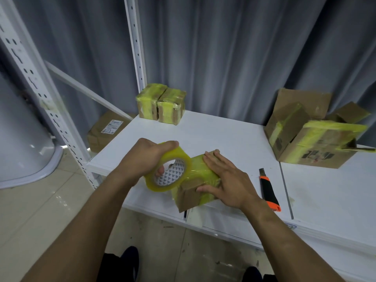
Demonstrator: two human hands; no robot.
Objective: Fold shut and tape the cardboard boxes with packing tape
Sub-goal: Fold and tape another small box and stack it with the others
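Gripped the tape roll (184, 157) in the left hand (142, 157), fingers curled through its core, tight against the small taped box (191, 193) at the worktop's (223, 135) near edge. Pressed the right hand (227, 180) flat, fingers straight, on that box's top, with the utility knife (268, 190) just beside.
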